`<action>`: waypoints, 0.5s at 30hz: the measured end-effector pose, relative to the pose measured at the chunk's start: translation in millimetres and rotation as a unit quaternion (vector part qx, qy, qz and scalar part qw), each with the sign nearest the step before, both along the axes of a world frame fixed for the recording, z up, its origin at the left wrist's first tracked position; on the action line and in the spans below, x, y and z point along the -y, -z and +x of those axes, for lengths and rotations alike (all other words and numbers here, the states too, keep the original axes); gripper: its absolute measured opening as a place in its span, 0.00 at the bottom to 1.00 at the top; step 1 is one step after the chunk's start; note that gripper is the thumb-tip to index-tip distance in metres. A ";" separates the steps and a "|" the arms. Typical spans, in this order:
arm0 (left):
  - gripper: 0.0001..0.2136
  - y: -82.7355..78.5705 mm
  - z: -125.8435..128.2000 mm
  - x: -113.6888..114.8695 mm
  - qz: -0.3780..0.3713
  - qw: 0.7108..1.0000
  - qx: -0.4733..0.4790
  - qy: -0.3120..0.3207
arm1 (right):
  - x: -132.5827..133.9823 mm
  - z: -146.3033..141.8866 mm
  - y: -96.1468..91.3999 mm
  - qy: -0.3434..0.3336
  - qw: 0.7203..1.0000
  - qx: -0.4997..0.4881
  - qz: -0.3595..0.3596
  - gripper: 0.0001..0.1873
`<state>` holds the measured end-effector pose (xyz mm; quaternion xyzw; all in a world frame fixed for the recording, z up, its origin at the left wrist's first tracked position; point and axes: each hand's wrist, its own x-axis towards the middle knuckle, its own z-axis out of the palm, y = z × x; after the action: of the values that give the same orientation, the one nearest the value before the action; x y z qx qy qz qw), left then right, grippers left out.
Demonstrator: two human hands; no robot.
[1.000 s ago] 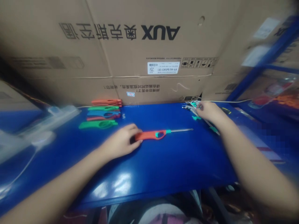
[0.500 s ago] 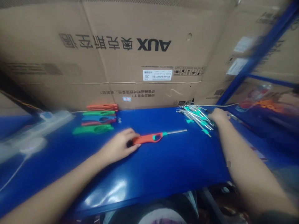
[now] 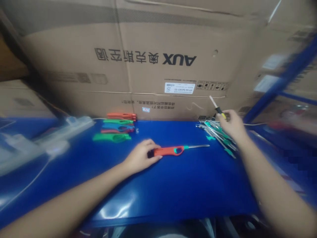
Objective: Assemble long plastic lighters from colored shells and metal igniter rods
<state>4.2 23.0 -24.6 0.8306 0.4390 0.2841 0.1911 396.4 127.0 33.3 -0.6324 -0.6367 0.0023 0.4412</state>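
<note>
An orange long-nosed lighter (image 3: 167, 151) with a green trigger and thin metal tube lies level on the blue table (image 3: 173, 188), tube pointing right. My left hand (image 3: 142, 157) is closed around its rear end, covering part of it. In my right hand (image 3: 232, 124), raised at the right, is a screwdriver (image 3: 218, 109) with a black and yellow handle; its pale shaft tilts up to the left. Just below that hand lies a pile of metal lighter tubes (image 3: 220, 134) with green parts.
At the back left lies a stack of orange, green and blue lighter bodies (image 3: 117, 126). Further left are a white power strip (image 3: 74, 130) and a white cable. A large cardboard sheet (image 3: 148, 29) stands behind the table, with a blue metal post (image 3: 279, 82) at the right.
My right hand has come up from beside the tube pile with the screwdriver in it. My left hand still holds the lighter. The view has shifted slightly.
</note>
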 end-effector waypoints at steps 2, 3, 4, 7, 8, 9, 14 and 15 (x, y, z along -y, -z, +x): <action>0.15 0.2 0.7 0.8 0.009 1.000 -0.004 0.001 | 9.3 -49.5 4.7 -0.106 0.992 -0.051 -0.045 0.17; 0.16 0.2 0.6 1.5 0.014 1.000 -0.007 -0.001 | 15.1 -74.7 8.3 -0.147 0.986 -0.052 -0.065 0.18; 0.16 0.2 0.4 2.3 0.017 1.000 -0.012 0.000 | 21.1 -98.6 12.2 -0.205 0.972 -0.061 -0.103 0.18; 0.17 0.2 -0.6 4.5 0.027 0.999 -0.025 0.007 | 36.2 -157.1 21.0 -0.332 0.923 -0.045 -0.188 0.16; 0.17 0.1 -1.0 5.1 0.030 0.999 -0.028 0.011 | 39.2 -171.4 22.7 -0.350 0.917 -0.029 -0.189 0.14; 0.17 0.0 -1.3 5.5 0.032 0.999 -0.030 0.014 | 40.8 -183.3 23.9 -0.363 0.912 -0.010 -0.191 0.13; 0.17 -0.9 -1.7 6.8 0.030 0.999 -0.037 0.018 | 35.3 -214.6 27.0 -0.379 0.903 0.024 -0.203 0.09; 0.18 -1.0 -1.6 7.1 0.030 0.999 -0.038 0.018 | 32.9 -216.9 27.9 -0.377 0.903 0.023 -0.203 0.09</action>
<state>2.6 15.9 -23.6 0.8539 0.4222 0.2619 0.1549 179.5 94.1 5.4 -0.4209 -0.8233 0.2830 0.2546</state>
